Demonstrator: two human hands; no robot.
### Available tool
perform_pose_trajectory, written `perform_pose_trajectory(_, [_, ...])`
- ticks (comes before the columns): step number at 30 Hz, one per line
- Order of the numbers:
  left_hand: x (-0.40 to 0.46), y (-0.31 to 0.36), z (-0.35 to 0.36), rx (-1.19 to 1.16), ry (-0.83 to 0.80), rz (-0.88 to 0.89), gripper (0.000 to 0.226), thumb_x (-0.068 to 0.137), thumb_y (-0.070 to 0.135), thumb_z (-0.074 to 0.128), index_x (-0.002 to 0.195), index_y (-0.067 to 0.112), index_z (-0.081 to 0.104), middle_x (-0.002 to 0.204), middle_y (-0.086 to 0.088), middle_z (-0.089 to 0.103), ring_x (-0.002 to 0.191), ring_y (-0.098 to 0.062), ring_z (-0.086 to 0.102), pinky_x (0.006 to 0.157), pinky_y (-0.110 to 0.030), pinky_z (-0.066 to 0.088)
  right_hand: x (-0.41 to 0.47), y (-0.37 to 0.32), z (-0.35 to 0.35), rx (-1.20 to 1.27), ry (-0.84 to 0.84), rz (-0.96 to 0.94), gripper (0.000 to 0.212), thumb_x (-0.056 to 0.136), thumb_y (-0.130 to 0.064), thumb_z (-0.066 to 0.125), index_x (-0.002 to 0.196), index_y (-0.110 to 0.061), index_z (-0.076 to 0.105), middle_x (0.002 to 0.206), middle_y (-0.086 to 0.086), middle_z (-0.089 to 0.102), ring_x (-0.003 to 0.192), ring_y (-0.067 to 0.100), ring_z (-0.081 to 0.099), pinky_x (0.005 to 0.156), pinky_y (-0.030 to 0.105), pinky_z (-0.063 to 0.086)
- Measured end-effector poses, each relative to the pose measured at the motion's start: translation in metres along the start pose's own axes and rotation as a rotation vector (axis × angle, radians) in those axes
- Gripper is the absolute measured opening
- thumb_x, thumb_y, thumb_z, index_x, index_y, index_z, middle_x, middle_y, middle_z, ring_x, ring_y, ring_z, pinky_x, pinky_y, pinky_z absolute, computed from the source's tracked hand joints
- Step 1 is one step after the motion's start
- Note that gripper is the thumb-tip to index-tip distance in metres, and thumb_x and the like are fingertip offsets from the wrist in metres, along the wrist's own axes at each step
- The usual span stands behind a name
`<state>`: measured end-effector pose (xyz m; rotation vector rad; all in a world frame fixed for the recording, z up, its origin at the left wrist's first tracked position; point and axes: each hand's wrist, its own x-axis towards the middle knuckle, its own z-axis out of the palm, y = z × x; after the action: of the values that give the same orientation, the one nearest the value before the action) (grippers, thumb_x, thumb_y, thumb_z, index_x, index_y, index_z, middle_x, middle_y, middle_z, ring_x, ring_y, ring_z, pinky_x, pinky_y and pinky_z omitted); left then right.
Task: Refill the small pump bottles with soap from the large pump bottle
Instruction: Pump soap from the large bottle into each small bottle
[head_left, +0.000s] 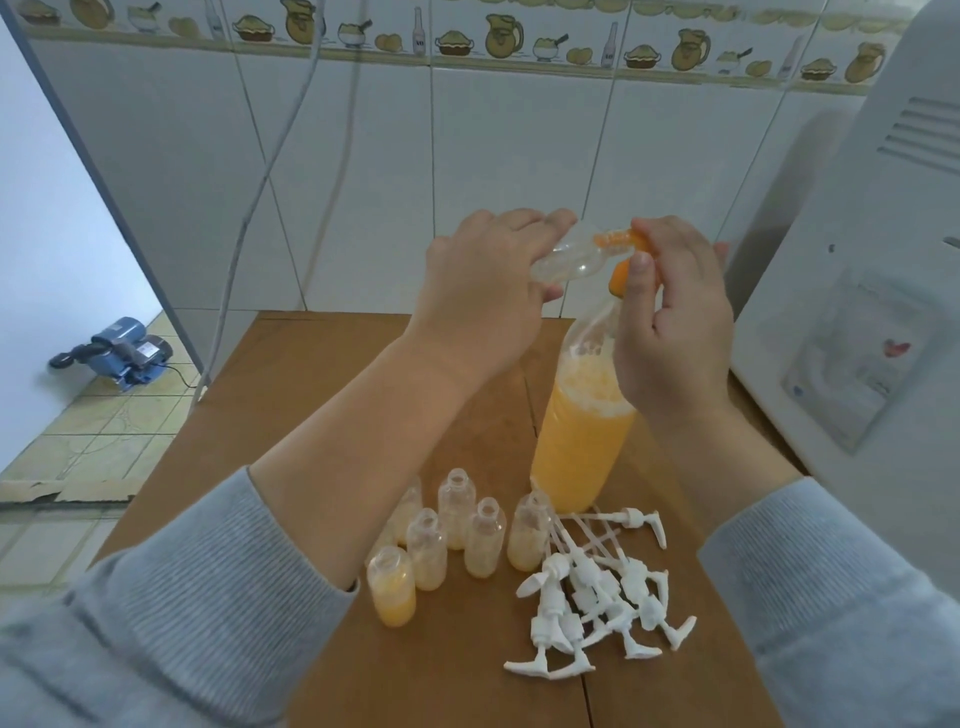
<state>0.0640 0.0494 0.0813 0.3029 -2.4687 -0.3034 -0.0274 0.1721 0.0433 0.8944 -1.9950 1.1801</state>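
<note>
My left hand (483, 280) grips a small clear bottle (576, 257), tilted on its side with its mouth against the orange pump head (621, 260) of the large bottle. My right hand (670, 322) curls round that pump head from above. The large bottle (582, 441) stands on the wooden table (291, 410), about half full of orange soap with foam on top. In front of it stand several small open bottles (457, 519), one (392, 587) holding more orange soap than the others. A pile of white pump tops (597, 597) lies to their right.
A white appliance (872, 312) stands close on the right, against the table's edge. A tiled wall runs behind the table, with cables (244, 228) hanging down it. On the floor at the left sits a blue water pump (124, 351).
</note>
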Motion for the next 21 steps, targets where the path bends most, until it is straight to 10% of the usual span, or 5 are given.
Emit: perform_pose_trajectory(21, [0.007, 0.003, -0.016, 0.024, -0.005, 0.01, 0.052, 0.088, 0.024, 0.063, 0.136, 0.033, 0.046, 0.13, 0.013, 0.055, 0.118, -0.017, 0.045, 0.101, -0.044, 0.037, 0.009, -0.001, -0.014, -0.068, -0.096, -0.065, 0.046, 0.1, -0.034, 0.026, 0.129, -0.011, 0.053, 0.129, 0.003, 0.055, 0.128, 0.014, 0.042, 0.118, 0.035, 0.009])
